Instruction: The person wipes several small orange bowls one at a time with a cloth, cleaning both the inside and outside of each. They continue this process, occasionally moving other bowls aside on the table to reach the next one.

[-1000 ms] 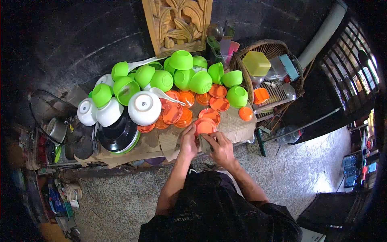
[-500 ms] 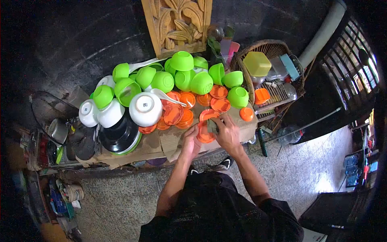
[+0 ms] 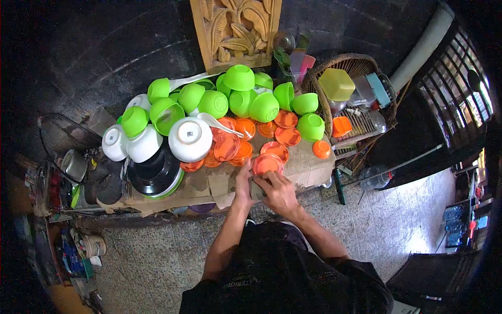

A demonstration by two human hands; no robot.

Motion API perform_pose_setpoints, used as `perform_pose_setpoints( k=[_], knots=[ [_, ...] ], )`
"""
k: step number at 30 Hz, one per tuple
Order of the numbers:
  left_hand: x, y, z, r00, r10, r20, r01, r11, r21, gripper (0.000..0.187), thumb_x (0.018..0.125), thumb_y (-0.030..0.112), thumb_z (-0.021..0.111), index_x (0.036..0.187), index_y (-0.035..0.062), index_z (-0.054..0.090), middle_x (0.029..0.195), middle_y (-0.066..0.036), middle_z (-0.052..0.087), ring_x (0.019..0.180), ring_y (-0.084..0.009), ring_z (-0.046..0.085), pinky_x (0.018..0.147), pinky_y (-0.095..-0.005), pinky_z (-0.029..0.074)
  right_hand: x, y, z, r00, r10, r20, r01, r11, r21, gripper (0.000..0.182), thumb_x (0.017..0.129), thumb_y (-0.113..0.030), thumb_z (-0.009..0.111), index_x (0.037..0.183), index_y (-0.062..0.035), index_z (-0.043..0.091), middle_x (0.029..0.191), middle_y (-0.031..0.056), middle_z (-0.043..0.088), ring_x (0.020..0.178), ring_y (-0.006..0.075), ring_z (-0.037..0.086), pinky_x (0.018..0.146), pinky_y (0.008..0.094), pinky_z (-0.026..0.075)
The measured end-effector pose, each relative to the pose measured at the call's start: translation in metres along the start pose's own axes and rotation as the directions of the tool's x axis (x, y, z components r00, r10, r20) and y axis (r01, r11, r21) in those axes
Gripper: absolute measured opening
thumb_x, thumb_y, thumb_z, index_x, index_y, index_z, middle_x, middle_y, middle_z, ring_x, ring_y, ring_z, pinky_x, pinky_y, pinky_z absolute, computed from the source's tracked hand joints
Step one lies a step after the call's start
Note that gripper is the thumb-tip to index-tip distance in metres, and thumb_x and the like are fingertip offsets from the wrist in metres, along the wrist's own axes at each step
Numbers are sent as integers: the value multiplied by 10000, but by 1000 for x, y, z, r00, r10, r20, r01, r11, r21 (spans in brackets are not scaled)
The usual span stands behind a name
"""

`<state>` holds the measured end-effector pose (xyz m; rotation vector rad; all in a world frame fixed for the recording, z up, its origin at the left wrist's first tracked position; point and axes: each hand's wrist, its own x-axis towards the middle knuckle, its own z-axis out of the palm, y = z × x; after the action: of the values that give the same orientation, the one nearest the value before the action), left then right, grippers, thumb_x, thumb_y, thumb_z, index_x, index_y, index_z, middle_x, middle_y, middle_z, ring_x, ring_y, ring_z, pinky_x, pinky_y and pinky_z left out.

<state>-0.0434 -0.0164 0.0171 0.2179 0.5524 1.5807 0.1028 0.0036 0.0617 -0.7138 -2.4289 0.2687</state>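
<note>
In front of me, above the near edge of the cardboard-covered table, my left hand (image 3: 244,184) grips an orange saucer (image 3: 267,163) by its left side. My right hand (image 3: 278,192) is at the saucer's near edge, its fingers bent. Between the hands hangs a greyish piece (image 3: 257,191) that looks like cloth, bunched under the right fingers; much of it is hidden. Just beyond lies another orange saucer (image 3: 275,150) on the cardboard. More orange saucers (image 3: 227,146) lie to the left in overlapping stacks.
Green bowls (image 3: 264,107) are piled behind the saucers. White bowls (image 3: 190,139) and a black plate stack (image 3: 157,175) stand at left. A small orange cup (image 3: 321,149) is at the right, beside a wicker rack (image 3: 361,133) with plastic containers. A carved wooden panel (image 3: 238,34) leans behind.
The held saucer now faces up more fully. My right hand has moved down and left, from the saucer's right side to its near edge, and the greyish piece has shifted with it.
</note>
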Motion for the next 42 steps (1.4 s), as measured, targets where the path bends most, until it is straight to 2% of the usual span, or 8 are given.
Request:
perform_pose_setpoints(
  k=[2,6,14,21,27,36,38,42],
  knots=[
    [4,-5,-8,996,57,-68,-44,982,184,466,1083,339,559,1386,-14,579,1323,-166,685,1182,-296,697,1037,-435,555,-5,1,-9,1000,10,13,-11,1000,12,598,602,-63,835,1191,-131,751,1048,60,637,961,281,680,811,410,592],
    [2,-8,0,987,86,-139,-67,988,138,425,1054,274,632,1366,-11,591,1327,-155,687,1201,-295,693,1044,-446,556,-20,17,-16,1000,0,-23,0,1000,25,633,568,-27,823,1187,-140,763,1029,59,644,942,290,675,813,415,587],
    [-1,-5,0,993,82,83,-78,996,-49,394,1104,241,542,1398,-22,545,1410,-161,634,1308,-286,632,1111,-488,523,-20,35,-35,991,122,-62,-119,992,48,600,604,3,791,1192,-112,753,1020,84,651,943,304,661,804,424,573],
    [0,-6,0,999,34,-4,-34,999,-42,375,1080,219,592,1389,7,576,1384,-105,654,1278,-236,645,1128,-447,504,13,45,-35,950,260,-171,-262,965,10,565,615,-16,838,1165,-102,744,1007,85,615,945,312,653,788,426,561],
    [12,-24,-32,987,158,-28,-158,987,-14,329,1090,194,561,1368,25,603,1329,-88,686,1198,-210,672,1050,-407,527,40,29,-10,976,141,-166,-137,990,39,558,597,-124,899,1131,-94,740,1027,96,597,974,313,649,785,431,568],
    [-1,-6,4,995,7,95,10,983,-181,395,1095,339,549,1333,33,630,1255,-97,712,1129,-226,702,977,-394,574,0,16,-2,997,35,-63,-32,998,52,590,610,-53,831,1192,-102,747,1041,93,634,965,310,664,821,425,580],
    [1,-9,4,989,78,-127,-70,996,60,423,1087,355,570,1347,24,617,1272,-116,709,1138,-238,704,970,-408,584,-5,21,-9,997,38,-68,-35,998,43,613,596,-22,830,1197,-118,762,1002,83,637,929,302,669,814,423,578],
    [6,-17,-10,989,96,-113,-80,987,141,403,1097,318,563,1351,9,610,1303,-127,699,1187,-237,687,1014,-424,570,-8,36,-20,988,112,-106,-110,994,23,607,600,-3,816,1195,-115,762,1006,88,642,931,313,666,803,428,574]
  ],
)
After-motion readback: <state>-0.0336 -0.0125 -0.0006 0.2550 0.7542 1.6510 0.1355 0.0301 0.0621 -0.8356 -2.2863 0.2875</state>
